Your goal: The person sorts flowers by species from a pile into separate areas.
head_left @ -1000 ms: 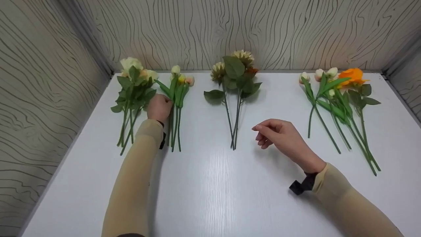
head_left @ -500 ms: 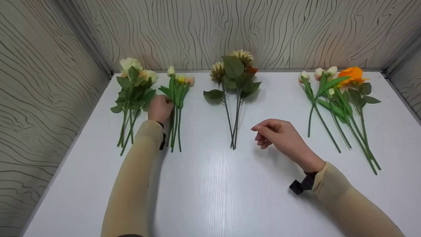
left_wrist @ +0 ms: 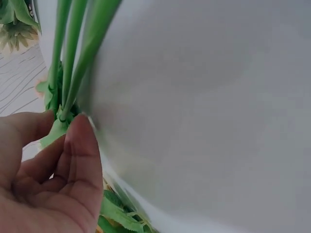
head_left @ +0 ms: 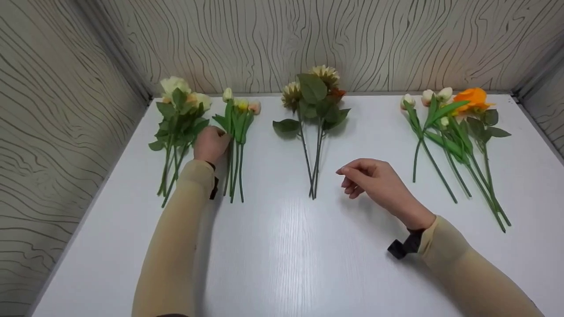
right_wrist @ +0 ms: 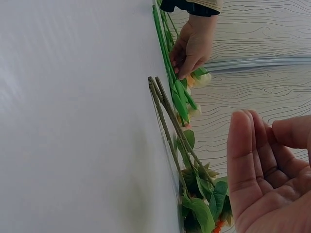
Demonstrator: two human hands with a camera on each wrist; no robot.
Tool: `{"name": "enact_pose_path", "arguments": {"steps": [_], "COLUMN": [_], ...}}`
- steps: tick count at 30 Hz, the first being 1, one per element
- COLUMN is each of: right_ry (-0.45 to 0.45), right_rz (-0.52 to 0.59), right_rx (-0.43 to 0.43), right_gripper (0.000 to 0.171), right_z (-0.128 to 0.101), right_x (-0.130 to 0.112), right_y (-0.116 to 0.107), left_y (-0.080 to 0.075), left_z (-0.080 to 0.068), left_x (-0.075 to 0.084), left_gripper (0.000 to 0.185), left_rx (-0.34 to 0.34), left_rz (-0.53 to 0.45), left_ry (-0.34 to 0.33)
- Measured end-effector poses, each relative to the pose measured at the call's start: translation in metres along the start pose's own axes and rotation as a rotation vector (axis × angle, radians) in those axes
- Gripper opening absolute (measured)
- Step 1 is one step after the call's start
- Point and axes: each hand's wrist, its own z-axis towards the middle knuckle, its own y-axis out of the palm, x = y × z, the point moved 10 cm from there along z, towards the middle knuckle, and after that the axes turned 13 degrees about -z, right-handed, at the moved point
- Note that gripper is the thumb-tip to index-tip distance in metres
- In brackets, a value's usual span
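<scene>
Head view, left to right. A bunch of cream roses (head_left: pixel 178 112) lies nearest the left wall, its stems pointing toward the person. Just beside it on the white table (head_left: pixel 282 264) lies a bunch of tulip buds (head_left: pixel 237 132), heads toward the back wall.

The left hand (head_left: pixel 212 143) sits between these two bunches, forearm stretched forward along the table in a tan sleeve. Its fingers curl against the tulip stems where the leaves begin. The left wrist view shows the thumb (left_wrist: pixel 82 160) and a fingertip meeting at the stem joint, a light pinch on the tulip buds (left_wrist: pixel 68 63); the right wrist view shows the same left hand (right_wrist: pixel 192 46) curled at the stems.

At centre, a bunch of tan daisies (head_left: pixel 315 101) lies well apart from the tulips, with a strip of bare table between them. The stem ends lie close to the right hand (head_left: pixel 374 180).

The right hand hovers over the table to the right of the daisy stems, wrist bent, fingers loosely curled, holding nothing. The right wrist view shows its open palm and relaxed fingers (right_wrist: pixel 245 160).

At far right, an orange rose with white buds (head_left: pixel 458 127) fans out, near the right wall. The broad near half of the table is bare white surface beneath both forearms.
</scene>
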Motion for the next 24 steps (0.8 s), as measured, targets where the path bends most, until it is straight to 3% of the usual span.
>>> {"name": "enact_pose_path", "arguments": {"steps": [4,7,9,12,18,21,24], "right_ry": [0.002,0.014,0.035,0.079,0.153,0.203,0.242], "right_rz": [-0.04,-0.1,-0.149,-0.24,-0.453,-0.551,-0.639], "right_rx": [0.003,0.016,0.034,0.072,0.248,0.334,0.37], "right_gripper": [0.04,0.039,0.039,0.039,0.045,0.045,0.044], "right_z": [0.002,0.007,0.011,0.016,0.01,0.001,-0.008], "right_x": [0.003,0.01,0.017,0.03,0.056,0.069,0.079], "right_y": [-0.003,-0.011,-0.021,-0.044,-0.116,-0.147,-0.164], "left_y": [-0.008,-0.005,0.006,0.039,0.122,0.157,0.18], "left_z": [-0.006,-0.019,-0.034,-0.065,-0.15,-0.185,-0.205], "left_x": [0.018,0.044,0.067,0.104,0.177,0.198,0.205], "left_gripper": [0.035,0.037,0.038,0.04,0.047,0.05,0.052], "left_rx": [0.076,0.124,0.123,0.058,-0.149,-0.232,-0.279], "left_rz": [-0.022,-0.036,-0.029,-0.002,0.137,0.236,0.318], "left_ry": [0.095,0.246,0.354,0.523,0.909,1.041,1.096]}}
